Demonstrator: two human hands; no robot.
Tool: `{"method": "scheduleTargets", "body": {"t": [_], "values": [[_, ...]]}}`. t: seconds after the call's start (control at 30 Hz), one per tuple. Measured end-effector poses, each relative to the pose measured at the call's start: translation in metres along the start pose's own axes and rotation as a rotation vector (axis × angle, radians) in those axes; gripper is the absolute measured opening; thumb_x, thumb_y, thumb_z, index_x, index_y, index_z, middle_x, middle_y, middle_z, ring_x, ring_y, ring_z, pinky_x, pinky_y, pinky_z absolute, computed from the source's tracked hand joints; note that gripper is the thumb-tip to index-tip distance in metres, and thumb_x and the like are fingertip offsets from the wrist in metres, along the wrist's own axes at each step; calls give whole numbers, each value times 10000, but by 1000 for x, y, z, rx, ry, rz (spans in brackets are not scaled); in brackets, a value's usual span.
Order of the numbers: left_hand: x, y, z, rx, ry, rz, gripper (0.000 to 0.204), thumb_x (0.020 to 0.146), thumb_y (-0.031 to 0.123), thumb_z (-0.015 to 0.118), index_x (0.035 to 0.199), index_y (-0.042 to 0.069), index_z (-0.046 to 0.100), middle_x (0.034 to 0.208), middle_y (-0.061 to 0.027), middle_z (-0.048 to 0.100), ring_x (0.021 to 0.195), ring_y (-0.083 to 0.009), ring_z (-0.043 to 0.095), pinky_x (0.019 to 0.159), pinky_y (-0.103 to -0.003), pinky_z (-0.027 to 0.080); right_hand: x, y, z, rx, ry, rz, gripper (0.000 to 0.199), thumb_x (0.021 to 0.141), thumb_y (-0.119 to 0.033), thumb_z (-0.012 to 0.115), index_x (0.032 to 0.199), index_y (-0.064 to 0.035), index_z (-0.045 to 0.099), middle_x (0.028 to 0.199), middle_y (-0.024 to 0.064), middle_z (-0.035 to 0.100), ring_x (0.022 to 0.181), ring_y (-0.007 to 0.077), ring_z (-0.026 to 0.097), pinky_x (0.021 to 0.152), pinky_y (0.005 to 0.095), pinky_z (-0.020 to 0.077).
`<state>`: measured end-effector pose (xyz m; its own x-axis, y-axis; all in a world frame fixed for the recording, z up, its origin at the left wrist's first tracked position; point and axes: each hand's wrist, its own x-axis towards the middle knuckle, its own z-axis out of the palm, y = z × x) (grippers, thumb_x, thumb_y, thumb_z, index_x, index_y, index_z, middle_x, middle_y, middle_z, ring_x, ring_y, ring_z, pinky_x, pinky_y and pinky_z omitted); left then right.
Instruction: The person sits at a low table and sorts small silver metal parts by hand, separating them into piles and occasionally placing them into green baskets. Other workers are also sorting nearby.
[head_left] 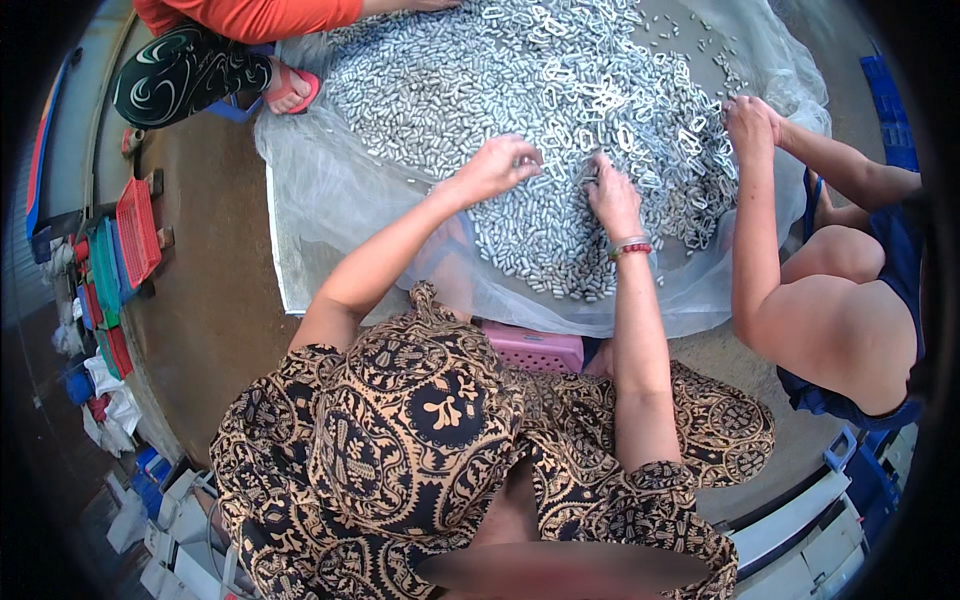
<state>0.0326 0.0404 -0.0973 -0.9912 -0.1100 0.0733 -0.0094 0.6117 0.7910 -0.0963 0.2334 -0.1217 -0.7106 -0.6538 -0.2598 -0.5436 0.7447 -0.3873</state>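
Note:
A wide heap of small silver capsule-shaped metal pieces [430, 110] lies before me, with pale oval link-shaped pieces [625, 135] mixed in from its middle to the right. Above the heap's near part is my left hand [497, 168], its fingers curved and apart, with nothing visible between them. My right hand [612, 195], with bracelets at the wrist, reaches down among the pieces beside the oval links. Its index finger is stretched forward, apart from the thumb, and no held piece shows. Under the heap spreads a translucent whitish sheet [340, 220].
At the right, another person's hands [752, 122] meet at the heap's edge. A person in an orange sleeve [270, 18] reaches in at the far left. A pink plastic stool [535, 347] is close to me. Red baskets [138, 232] and other crates line the left side.

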Motion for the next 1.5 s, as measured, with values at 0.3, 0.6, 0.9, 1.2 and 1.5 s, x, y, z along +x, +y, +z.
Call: {"method": "scheduleTargets", "body": {"t": [0.3, 0.6, 0.9, 1.2, 1.5], "values": [[13, 19, -52, -510, -46, -347, 281, 839, 223, 632, 1054, 44, 609, 778, 1, 545, 528, -50, 456, 422, -204, 331, 7, 7, -26, 858, -132, 32, 221, 789, -218, 645, 818, 0, 621, 684, 17, 605, 598, 89, 543, 533, 254, 450], [31, 13, -44, -1467, 34, -331, 287, 894, 302, 451, 822, 40, 544, 903, -119, 571, 609, -142, 557, 311, -206, 372, 3, -2, -41, 2158, -305, 137, 223, 808, 11, 517, 1030, 18, 535, 990, 163, 589, 978, 267, 570, 872, 424, 505], [24, -15, 20, 268, 6, -136, 281, 709, 99, 708, 944, -2, 594, 928, -216, 576, 841, -388, 584, 732, -433, 480, 10, 7, -30, 2022, -110, 300, 173, 883, -132, 584, 992, -1, 556, 909, 124, 623, 754, 189, 615, 642, 271, 545], [29, -27, 16, 304, -17, -230, 356, 708, 108, 697, 1030, 33, 566, 883, -223, 592, 885, -410, 577, 773, -447, 468, 5, 3, -54, 1778, -186, 228, 126, 845, -115, 632, 952, -91, 571, 760, 45, 584, 690, 145, 562, 655, 258, 492], [15, 0, -48, -1338, -109, -379, 276, 912, 321, 532, 831, 57, 541, 780, -38, 514, 544, -63, 474, 309, -154, 270, 0, -5, 19, -34, 45, 65, 360, 792, -234, 631, 1127, -121, 561, 808, 211, 643, 797, 380, 626, 716, 461, 497]]}}
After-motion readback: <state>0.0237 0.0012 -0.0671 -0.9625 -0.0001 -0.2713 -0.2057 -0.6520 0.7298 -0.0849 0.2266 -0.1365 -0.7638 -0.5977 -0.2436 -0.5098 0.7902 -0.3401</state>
